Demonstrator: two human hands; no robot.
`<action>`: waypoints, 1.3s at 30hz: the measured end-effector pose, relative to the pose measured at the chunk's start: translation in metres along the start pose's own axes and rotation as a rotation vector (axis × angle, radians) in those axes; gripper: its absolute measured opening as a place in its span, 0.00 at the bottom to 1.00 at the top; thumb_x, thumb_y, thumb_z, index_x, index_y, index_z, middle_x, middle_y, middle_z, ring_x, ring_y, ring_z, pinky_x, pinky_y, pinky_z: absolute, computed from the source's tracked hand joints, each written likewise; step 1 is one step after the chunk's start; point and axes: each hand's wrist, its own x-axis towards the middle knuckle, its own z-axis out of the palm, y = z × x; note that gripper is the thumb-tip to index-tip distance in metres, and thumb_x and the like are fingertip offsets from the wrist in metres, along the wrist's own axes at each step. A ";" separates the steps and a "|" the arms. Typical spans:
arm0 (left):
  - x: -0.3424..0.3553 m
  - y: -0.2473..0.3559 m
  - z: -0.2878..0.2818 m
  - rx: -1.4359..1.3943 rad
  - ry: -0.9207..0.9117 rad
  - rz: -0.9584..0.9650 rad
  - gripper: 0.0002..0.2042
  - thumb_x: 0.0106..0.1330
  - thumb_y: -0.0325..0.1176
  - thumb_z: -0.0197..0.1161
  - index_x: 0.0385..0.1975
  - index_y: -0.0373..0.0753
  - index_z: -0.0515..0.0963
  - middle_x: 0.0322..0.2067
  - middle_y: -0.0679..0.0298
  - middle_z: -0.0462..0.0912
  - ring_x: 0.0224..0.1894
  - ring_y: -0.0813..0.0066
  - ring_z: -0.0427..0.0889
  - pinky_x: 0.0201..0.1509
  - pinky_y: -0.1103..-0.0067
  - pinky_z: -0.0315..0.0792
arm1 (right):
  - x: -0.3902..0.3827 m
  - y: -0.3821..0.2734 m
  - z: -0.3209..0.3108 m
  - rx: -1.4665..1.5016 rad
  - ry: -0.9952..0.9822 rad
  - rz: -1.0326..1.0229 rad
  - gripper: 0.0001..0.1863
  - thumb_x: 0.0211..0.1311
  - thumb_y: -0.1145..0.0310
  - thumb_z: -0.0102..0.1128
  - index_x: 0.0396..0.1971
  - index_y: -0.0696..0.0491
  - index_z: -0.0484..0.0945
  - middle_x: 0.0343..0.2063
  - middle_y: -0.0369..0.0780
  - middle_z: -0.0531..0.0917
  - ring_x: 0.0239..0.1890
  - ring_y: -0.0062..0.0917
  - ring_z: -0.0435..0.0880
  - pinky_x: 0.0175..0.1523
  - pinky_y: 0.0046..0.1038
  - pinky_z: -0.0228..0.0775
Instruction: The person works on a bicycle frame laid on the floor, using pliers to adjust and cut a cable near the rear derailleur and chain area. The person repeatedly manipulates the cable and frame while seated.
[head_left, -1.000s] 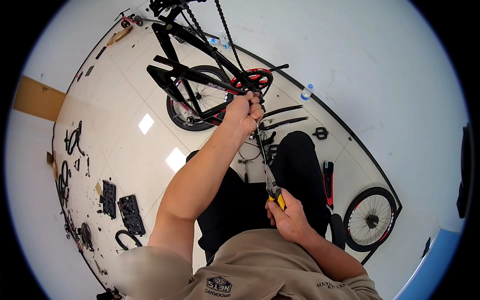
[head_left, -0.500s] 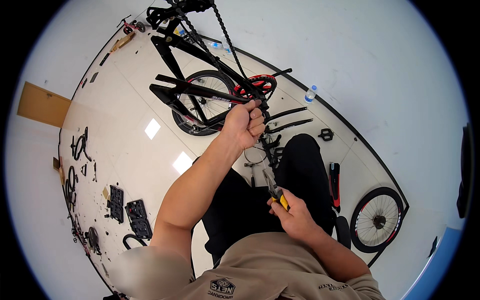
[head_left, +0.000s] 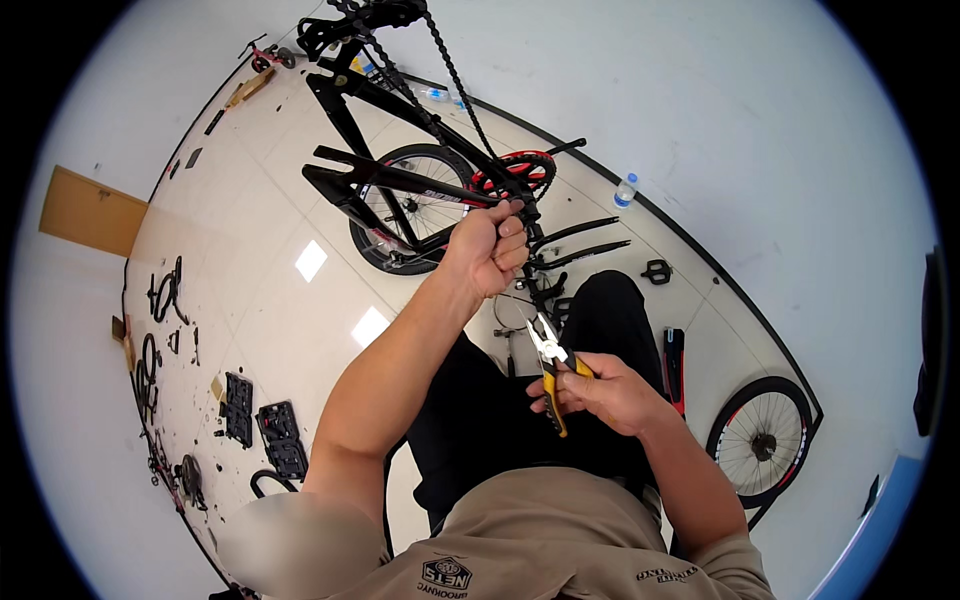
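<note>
A pair of pliers (head_left: 550, 347) with yellow-and-black handles is in my right hand (head_left: 612, 392), low in front of my lap. Its jaws are spread and point up toward the bicycle frame. My left hand (head_left: 490, 248) is closed in a fist against the black bicycle frame (head_left: 410, 182), just below the red chainring (head_left: 480, 183). What its fingers hold is hidden. Below that fist a thin cable loop (head_left: 497, 318) shows close to the plier tips; whether they touch is unclear. From the top of the frame hangs a black chain (head_left: 448, 62).
A bicycle wheel (head_left: 762, 440) leans at the right, near a black-and-red part (head_left: 674, 365) and a pedal (head_left: 657, 271). By the wall stands a water bottle (head_left: 626, 190). Open tool cases (head_left: 281, 440) lie at the lower left, with loose parts scattered beyond. A hammer (head_left: 510, 350) lies between my legs.
My right hand has shifted slightly right and regripped the pliers; their jaws and handles are now spread wider and turned more upright. My left hand keeps its place on the frame.
</note>
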 end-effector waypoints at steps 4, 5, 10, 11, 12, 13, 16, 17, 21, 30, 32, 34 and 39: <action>-0.001 0.001 -0.002 0.002 -0.035 -0.030 0.09 0.80 0.37 0.40 0.46 0.41 0.66 0.16 0.73 0.60 0.11 0.83 0.50 0.12 0.82 0.45 | 0.020 -0.008 0.002 0.045 -0.098 -0.031 0.15 0.76 0.67 0.49 0.55 0.60 0.70 0.52 0.50 0.81 0.52 0.38 0.84 0.57 0.39 0.76; -0.002 0.000 -0.002 0.002 -0.032 -0.022 0.09 0.80 0.37 0.40 0.47 0.41 0.65 0.16 0.73 0.60 0.11 0.83 0.50 0.13 0.82 0.46 | 0.023 -0.010 0.003 0.064 -0.121 -0.023 0.15 0.76 0.66 0.49 0.55 0.59 0.71 0.50 0.47 0.81 0.50 0.34 0.84 0.55 0.38 0.77; -0.003 0.000 -0.003 -0.004 -0.020 -0.012 0.09 0.80 0.37 0.40 0.50 0.41 0.64 0.16 0.73 0.60 0.12 0.83 0.50 0.13 0.82 0.46 | 0.031 -0.004 0.002 0.219 -0.171 -0.035 0.20 0.76 0.67 0.47 0.61 0.61 0.67 0.45 0.46 0.81 0.44 0.33 0.84 0.52 0.41 0.78; -0.003 0.000 -0.004 -0.006 -0.028 -0.010 0.09 0.80 0.37 0.40 0.50 0.41 0.64 0.16 0.73 0.60 0.12 0.83 0.50 0.13 0.82 0.46 | 0.030 0.000 0.002 0.254 -0.180 -0.046 0.22 0.77 0.68 0.46 0.64 0.62 0.65 0.43 0.46 0.81 0.43 0.33 0.84 0.52 0.42 0.78; -0.002 -0.001 -0.004 0.003 -0.027 -0.002 0.09 0.80 0.37 0.40 0.50 0.41 0.64 0.16 0.73 0.60 0.12 0.83 0.50 0.13 0.82 0.46 | 0.029 0.000 0.003 0.243 -0.166 -0.045 0.22 0.77 0.68 0.46 0.64 0.62 0.65 0.42 0.45 0.80 0.41 0.33 0.83 0.51 0.42 0.79; -0.002 -0.002 -0.003 0.011 -0.025 0.006 0.09 0.80 0.37 0.40 0.50 0.41 0.65 0.16 0.74 0.60 0.12 0.83 0.50 0.13 0.82 0.46 | 0.027 -0.001 0.006 0.233 -0.150 -0.043 0.22 0.77 0.68 0.46 0.64 0.62 0.65 0.42 0.45 0.80 0.40 0.32 0.83 0.51 0.42 0.79; -0.004 -0.002 -0.002 0.016 -0.022 0.010 0.09 0.80 0.36 0.40 0.50 0.41 0.65 0.16 0.74 0.60 0.12 0.83 0.50 0.13 0.82 0.45 | 0.025 -0.004 0.012 0.183 -0.119 -0.039 0.22 0.76 0.68 0.46 0.64 0.63 0.65 0.40 0.44 0.80 0.38 0.31 0.82 0.50 0.43 0.79; -0.004 -0.002 -0.001 0.015 -0.022 0.008 0.09 0.80 0.36 0.40 0.50 0.42 0.65 0.16 0.74 0.60 0.12 0.83 0.50 0.13 0.82 0.45 | 0.024 -0.005 0.013 0.163 -0.110 -0.039 0.22 0.76 0.68 0.46 0.64 0.63 0.65 0.40 0.44 0.79 0.38 0.30 0.82 0.49 0.43 0.80; -0.001 -0.002 -0.004 -0.004 -0.025 0.005 0.08 0.80 0.36 0.40 0.49 0.42 0.65 0.16 0.75 0.60 0.12 0.84 0.50 0.13 0.82 0.45 | 0.026 -0.001 0.017 0.218 -0.083 -0.034 0.20 0.76 0.68 0.47 0.62 0.61 0.67 0.39 0.42 0.79 0.38 0.28 0.80 0.44 0.38 0.79; 0.006 -0.012 -0.001 -0.064 0.022 0.068 0.06 0.79 0.35 0.43 0.46 0.42 0.66 0.16 0.74 0.58 0.12 0.83 0.49 0.13 0.82 0.44 | 0.011 0.010 0.048 0.361 0.073 -0.041 0.17 0.76 0.68 0.48 0.59 0.58 0.69 0.37 0.41 0.78 0.35 0.26 0.78 0.35 0.31 0.74; 0.008 -0.004 -0.006 -0.128 -0.003 0.068 0.06 0.78 0.35 0.44 0.45 0.42 0.66 0.16 0.74 0.58 0.12 0.83 0.49 0.13 0.82 0.44 | 0.002 0.020 0.057 0.352 0.095 -0.018 0.18 0.76 0.69 0.48 0.60 0.58 0.68 0.37 0.41 0.78 0.35 0.26 0.78 0.35 0.31 0.74; 0.009 -0.009 -0.005 -0.100 0.026 0.079 0.05 0.78 0.35 0.45 0.45 0.43 0.66 0.16 0.74 0.58 0.12 0.83 0.48 0.14 0.81 0.44 | -0.006 0.026 0.060 0.329 0.136 -0.024 0.18 0.76 0.70 0.47 0.61 0.58 0.67 0.37 0.41 0.78 0.34 0.26 0.77 0.35 0.30 0.73; 0.011 -0.020 -0.004 -0.094 0.041 0.078 0.05 0.78 0.34 0.45 0.46 0.44 0.67 0.16 0.74 0.59 0.12 0.83 0.49 0.14 0.81 0.45 | -0.018 0.026 0.062 0.326 0.201 -0.026 0.18 0.76 0.71 0.46 0.61 0.58 0.66 0.36 0.42 0.77 0.34 0.27 0.76 0.34 0.31 0.72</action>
